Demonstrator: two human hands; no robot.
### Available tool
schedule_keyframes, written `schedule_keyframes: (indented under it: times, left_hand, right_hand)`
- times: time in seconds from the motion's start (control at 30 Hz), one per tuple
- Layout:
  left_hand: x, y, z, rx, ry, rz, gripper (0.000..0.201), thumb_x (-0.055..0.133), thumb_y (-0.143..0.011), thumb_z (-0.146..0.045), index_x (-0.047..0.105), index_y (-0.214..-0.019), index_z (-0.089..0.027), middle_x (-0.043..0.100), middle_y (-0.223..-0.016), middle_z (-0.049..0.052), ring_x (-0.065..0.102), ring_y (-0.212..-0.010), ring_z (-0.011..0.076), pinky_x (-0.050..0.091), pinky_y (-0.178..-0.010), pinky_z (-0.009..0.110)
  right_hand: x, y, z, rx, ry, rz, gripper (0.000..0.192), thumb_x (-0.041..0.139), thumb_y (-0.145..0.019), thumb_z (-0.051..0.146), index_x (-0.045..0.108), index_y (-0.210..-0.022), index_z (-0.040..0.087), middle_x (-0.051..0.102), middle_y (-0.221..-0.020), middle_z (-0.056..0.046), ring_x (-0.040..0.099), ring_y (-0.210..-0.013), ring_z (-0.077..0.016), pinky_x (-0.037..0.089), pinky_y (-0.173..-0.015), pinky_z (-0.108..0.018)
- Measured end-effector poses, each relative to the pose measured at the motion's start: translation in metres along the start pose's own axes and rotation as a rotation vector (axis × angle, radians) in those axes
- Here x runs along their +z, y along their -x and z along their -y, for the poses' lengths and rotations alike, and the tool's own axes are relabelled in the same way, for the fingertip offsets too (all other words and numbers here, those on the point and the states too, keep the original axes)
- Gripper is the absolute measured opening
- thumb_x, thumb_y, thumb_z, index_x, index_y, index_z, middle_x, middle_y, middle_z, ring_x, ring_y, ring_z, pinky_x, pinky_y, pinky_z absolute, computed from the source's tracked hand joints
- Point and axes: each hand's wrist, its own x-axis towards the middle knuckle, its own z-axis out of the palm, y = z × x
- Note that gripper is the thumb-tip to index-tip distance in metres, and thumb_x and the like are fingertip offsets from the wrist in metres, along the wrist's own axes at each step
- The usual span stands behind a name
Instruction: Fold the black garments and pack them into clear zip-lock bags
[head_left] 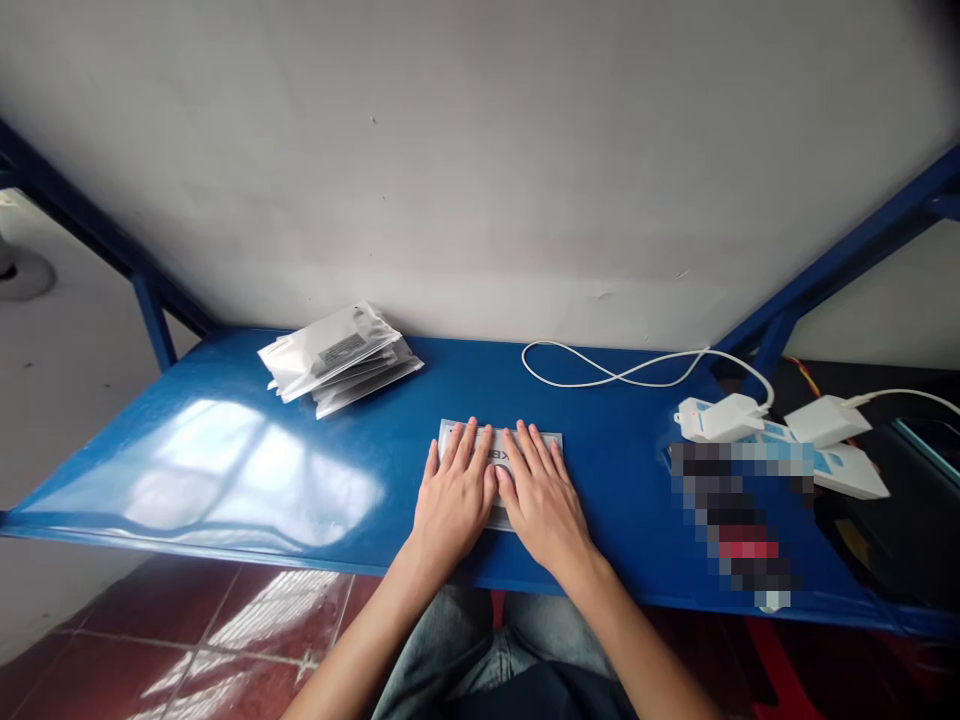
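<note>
Packet (501, 517) under both grips (454, 502) (548, 500)

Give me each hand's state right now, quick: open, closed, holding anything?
Left hand: open, palm down on the flat packet, holding nothing.
Right hand: open, palm down on the same packet, holding nothing.

Room left of hands (456, 495); pouch stack (337, 352) beyond, power strip (849, 473) right.
</note>
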Motion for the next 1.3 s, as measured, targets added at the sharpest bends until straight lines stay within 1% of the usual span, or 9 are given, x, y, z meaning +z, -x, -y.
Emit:
schedule_keyframes:
  times: [0.17,0.33,0.43,0.67,0.8,0.9,1.0,1.17,1.3]
  left_hand:
    - [0.002,0.002,-0.002,-0.007,-0.006,0.000,0.056,0.031,-0.107,-0.033,0.031,-0.163,-0.024,0.026,-0.170,0.004,0.029,-0.157,0.0255,0.034,-0.124,0.054]
    - [0.003,0.003,-0.003,-0.021,-0.005,-0.006,0.056,0.031,-0.107,-0.034,0.032,-0.162,-0.025,0.027,-0.170,0.003,0.028,-0.157,0.0259,0.033,-0.124,0.054]
    - [0.003,0.003,-0.004,-0.021,0.000,-0.002,0.056,0.030,-0.107,-0.034,0.031,-0.163,-0.024,0.026,-0.170,0.004,0.028,-0.157,0.0265,0.033,-0.124,0.055]
    - [0.005,0.003,-0.003,-0.034,0.013,-0.024,0.059,0.036,-0.105,-0.038,0.032,-0.163,-0.026,0.027,-0.170,0.005,0.028,-0.157,0.0306,0.033,-0.124,0.056]
    - [0.005,0.005,-0.003,-0.063,0.032,-0.010,0.061,0.041,-0.104,-0.043,0.034,-0.162,-0.029,0.027,-0.171,0.006,0.026,-0.156,0.0366,0.034,-0.123,0.055]
    - [0.005,0.001,-0.003,-0.076,0.039,0.002,0.061,0.042,-0.103,-0.044,0.034,-0.162,-0.030,0.027,-0.170,0.007,0.025,-0.156,0.0382,0.034,-0.122,0.054]
    - [0.007,-0.016,0.001,-0.099,0.021,0.007,0.060,0.039,-0.104,-0.044,0.033,-0.163,-0.030,0.028,-0.170,0.009,0.026,-0.156,0.0393,0.032,-0.122,0.058]
    - [0.008,-0.069,0.013,-0.122,-0.020,0.031,0.059,0.032,-0.106,-0.042,0.032,-0.163,-0.026,0.031,-0.168,0.013,0.028,-0.153,0.0448,0.025,-0.118,0.072]
    - [0.011,-0.094,0.017,-0.160,0.001,0.015,0.058,0.031,-0.107,-0.043,0.032,-0.163,-0.027,0.033,-0.168,0.013,0.029,-0.153,0.0437,0.026,-0.117,0.073]
  right_hand:
    - [0.000,0.001,0.000,0.001,0.034,0.023,0.057,0.030,-0.109,0.040,0.036,-0.161,0.018,0.025,-0.170,-0.009,0.025,-0.157,-0.0291,0.023,-0.128,-0.055]
    - [-0.004,0.001,0.000,0.024,0.042,0.075,0.056,0.027,-0.109,0.040,0.034,-0.162,0.021,0.023,-0.170,-0.006,0.025,-0.157,-0.0285,0.024,-0.125,-0.062]
    - [-0.006,0.001,0.000,0.028,0.038,0.081,0.056,0.028,-0.109,0.040,0.034,-0.162,0.022,0.023,-0.170,-0.006,0.025,-0.157,-0.0285,0.024,-0.125,-0.063]
    - [-0.006,0.001,-0.002,0.003,0.040,0.063,0.056,0.031,-0.109,0.038,0.033,-0.163,0.022,0.026,-0.170,-0.007,0.028,-0.156,-0.0290,0.026,-0.126,-0.059]
    - [-0.004,0.002,-0.003,-0.005,0.047,0.057,0.057,0.032,-0.108,0.037,0.031,-0.163,0.024,0.027,-0.169,-0.007,0.029,-0.156,-0.0292,0.027,-0.125,-0.059]
    - [-0.004,-0.002,-0.006,-0.014,0.050,0.073,0.057,0.031,-0.109,0.038,0.031,-0.163,0.023,0.027,-0.170,-0.007,0.028,-0.156,-0.0287,0.027,-0.125,-0.059]
    - [-0.003,-0.022,-0.013,-0.038,0.044,0.090,0.057,0.029,-0.109,0.039,0.033,-0.163,0.021,0.025,-0.170,-0.007,0.027,-0.157,-0.0276,0.025,-0.126,-0.058]
    - [0.005,-0.079,-0.034,-0.065,0.011,0.065,0.056,0.029,-0.109,0.039,0.037,-0.161,0.020,0.031,-0.169,-0.009,0.027,-0.157,-0.0260,0.020,-0.127,-0.057]
    - [0.012,-0.109,-0.047,-0.100,-0.010,0.029,0.056,0.031,-0.109,0.040,0.040,-0.159,0.020,0.035,-0.167,-0.010,0.029,-0.156,-0.0253,0.017,-0.128,-0.054]
